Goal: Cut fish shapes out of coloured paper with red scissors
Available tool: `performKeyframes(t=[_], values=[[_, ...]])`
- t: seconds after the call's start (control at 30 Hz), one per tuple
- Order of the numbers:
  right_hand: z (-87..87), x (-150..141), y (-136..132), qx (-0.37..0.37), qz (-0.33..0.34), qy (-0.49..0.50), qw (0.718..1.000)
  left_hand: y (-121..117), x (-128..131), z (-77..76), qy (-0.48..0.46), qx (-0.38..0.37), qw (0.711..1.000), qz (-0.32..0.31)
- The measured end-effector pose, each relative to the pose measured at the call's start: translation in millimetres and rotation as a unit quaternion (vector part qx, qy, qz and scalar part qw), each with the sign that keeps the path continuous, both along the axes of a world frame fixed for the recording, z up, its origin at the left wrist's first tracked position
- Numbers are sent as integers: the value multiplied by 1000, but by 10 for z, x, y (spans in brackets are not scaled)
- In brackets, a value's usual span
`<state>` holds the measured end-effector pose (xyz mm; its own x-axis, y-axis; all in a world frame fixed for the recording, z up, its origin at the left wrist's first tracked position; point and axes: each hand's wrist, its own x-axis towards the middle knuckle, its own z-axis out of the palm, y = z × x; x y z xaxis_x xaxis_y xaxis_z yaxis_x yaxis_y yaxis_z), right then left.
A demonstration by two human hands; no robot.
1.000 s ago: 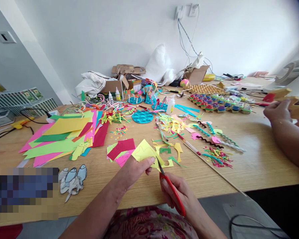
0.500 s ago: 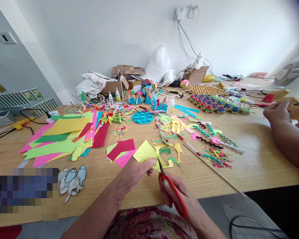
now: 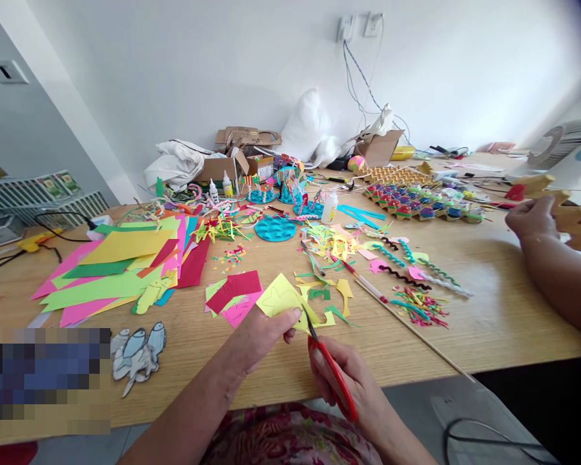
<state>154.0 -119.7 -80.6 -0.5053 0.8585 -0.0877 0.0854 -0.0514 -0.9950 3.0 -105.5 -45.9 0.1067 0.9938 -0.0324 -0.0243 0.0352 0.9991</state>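
Observation:
My left hand (image 3: 271,332) pinches a piece of yellow paper (image 3: 281,294) that has a curved outline drawn on it. A pair of red-handled scissors (image 3: 336,374) is gripped in my right hand (image 3: 346,371), its dark blades at the paper's right edge beside my left thumb. Cut scraps of yellow and green paper (image 3: 345,294) lie just beyond the blades. Left of the yellow sheet rests a small stack of red, pink and green paper pieces (image 3: 235,290), with lines drawn on some.
Coloured paper sheets (image 3: 121,278) and fish cutouts (image 3: 142,352) lie to the left. A long thin stick (image 3: 416,329) slants across the right side. Further back stand a blue disc (image 3: 275,228), a glue bottle (image 3: 330,208) and painted egg cartons (image 3: 421,201). Another person's hand (image 3: 532,219) holds carton at far right.
The scissor handles swing slightly wider, then come back closer together, with the blades staying at the yellow paper. My left hand keeps its hold. The view shifts slightly.

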Motion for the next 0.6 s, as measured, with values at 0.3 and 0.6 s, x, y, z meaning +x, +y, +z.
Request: performKeyframes(t=[0.3,0.6], values=[[-41,5,-15,10,7,-3,1000,3,-1,-11,-6,-16,999,42],[-20,9,-9,19,7,-3,1000,-5,8,-26,0,-25,999,20]])
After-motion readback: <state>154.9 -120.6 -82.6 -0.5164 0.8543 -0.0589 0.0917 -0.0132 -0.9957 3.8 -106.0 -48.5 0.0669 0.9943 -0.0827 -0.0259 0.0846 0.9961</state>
